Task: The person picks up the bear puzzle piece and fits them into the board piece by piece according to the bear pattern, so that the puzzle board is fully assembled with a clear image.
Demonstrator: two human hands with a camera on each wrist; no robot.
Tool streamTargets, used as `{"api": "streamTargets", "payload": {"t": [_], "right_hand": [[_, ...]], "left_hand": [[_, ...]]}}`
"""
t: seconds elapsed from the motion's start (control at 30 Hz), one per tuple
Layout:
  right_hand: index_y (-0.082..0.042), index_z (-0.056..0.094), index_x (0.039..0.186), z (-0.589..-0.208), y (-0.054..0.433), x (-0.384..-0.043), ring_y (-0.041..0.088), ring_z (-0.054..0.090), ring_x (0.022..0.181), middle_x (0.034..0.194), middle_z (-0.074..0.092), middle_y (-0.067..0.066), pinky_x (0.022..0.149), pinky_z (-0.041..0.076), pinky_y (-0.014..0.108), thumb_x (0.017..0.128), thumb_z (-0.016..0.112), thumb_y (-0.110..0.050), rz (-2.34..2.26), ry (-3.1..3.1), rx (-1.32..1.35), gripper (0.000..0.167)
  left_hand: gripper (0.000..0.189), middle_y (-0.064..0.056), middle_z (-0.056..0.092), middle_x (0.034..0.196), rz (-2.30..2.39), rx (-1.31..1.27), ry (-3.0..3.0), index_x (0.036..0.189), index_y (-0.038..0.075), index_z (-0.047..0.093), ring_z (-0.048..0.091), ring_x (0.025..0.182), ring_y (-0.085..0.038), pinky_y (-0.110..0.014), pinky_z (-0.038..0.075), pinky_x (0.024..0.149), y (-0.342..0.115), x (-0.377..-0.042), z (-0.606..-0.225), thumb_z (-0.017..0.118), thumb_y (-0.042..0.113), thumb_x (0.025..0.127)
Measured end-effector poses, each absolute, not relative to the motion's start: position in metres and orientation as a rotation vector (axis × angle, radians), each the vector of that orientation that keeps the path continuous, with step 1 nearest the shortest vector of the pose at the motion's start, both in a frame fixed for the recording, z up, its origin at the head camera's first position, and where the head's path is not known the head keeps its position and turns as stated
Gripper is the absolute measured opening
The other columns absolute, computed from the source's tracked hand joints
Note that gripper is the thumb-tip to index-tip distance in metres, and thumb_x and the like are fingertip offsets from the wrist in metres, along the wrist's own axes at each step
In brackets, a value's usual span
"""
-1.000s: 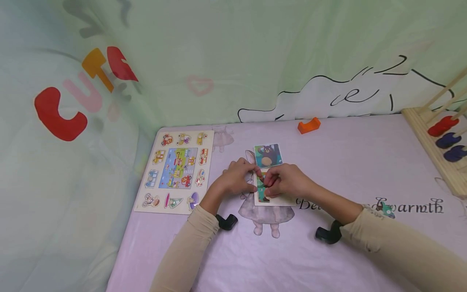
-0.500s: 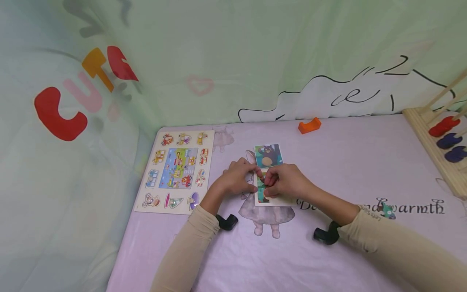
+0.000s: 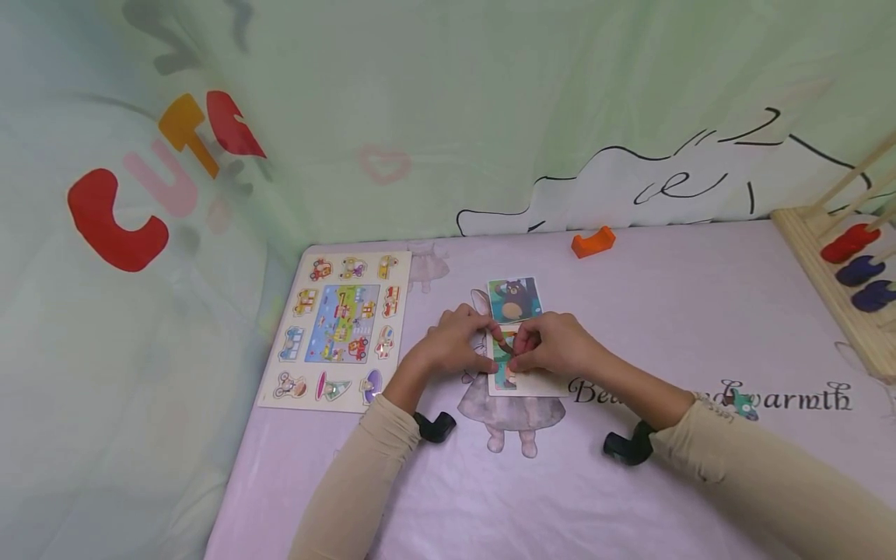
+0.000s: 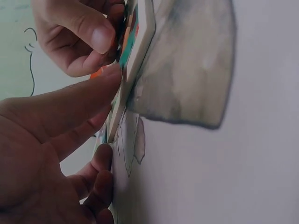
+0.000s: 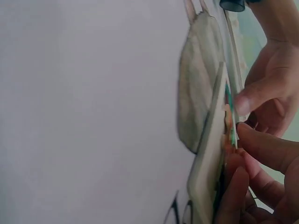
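Observation:
A small wooden puzzle board (image 3: pixel 542 383) with colourful picture pieces on its left part lies on the table. The right hand (image 3: pixel 560 342) pinches a small dark, thin puzzle piece (image 3: pixel 506 348) between thumb and fingers, close over the board. At the board's left edge is the left hand (image 3: pixel 458 340), its thumb (image 4: pixel 96 88) laid against the board and its index fingertip near that piece. In the right wrist view, both hands' fingertips meet by the raised pieces, which the fingers partly hide. A bear picture card (image 3: pixel 514 299) lies just behind the board.
A knobbed vehicle puzzle board (image 3: pixel 280 389) lies at the left. An orange plastic block (image 3: pixel 593 242) sits near the back edge. At the right stands a wooden rack (image 3: pixel 833 295) with red and blue pieces. Dark wrist cameras (image 3: pixel 628 446) hang under both wrists.
The right fingertips have shifted slightly over the board, and more of the orange and green picture under them now shows. The left hand stays nearly still.

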State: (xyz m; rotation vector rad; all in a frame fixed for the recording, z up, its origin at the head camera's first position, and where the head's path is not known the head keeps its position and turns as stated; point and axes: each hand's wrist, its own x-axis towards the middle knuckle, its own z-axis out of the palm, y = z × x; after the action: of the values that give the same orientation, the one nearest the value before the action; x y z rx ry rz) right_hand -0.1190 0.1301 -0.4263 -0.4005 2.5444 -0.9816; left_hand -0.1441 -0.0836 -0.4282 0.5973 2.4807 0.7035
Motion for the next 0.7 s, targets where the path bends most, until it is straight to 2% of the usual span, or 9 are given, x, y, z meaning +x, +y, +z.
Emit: {"api": "streamTargets", "payload": {"t": [0.7], "right_hand": [[-0.014,0.069,0.080,-0.4277,0.1277,-0.1213,0.015,0.054,0.072,0.070,0.062,-0.002,0.066,0.041,0.030,0.078,0.089,-0.021,-0.931,2.540,-0.427,0.021]], "left_hand": [[0.035,-0.003,0.049,0.125,0.679,0.573,2.517,0.111,0.030,0.068,0.043,0.115,-0.027,-0.052,0.038,0.096,-0.0802,-0.1405,-0.4285,0.087,0.030,0.081]]}}
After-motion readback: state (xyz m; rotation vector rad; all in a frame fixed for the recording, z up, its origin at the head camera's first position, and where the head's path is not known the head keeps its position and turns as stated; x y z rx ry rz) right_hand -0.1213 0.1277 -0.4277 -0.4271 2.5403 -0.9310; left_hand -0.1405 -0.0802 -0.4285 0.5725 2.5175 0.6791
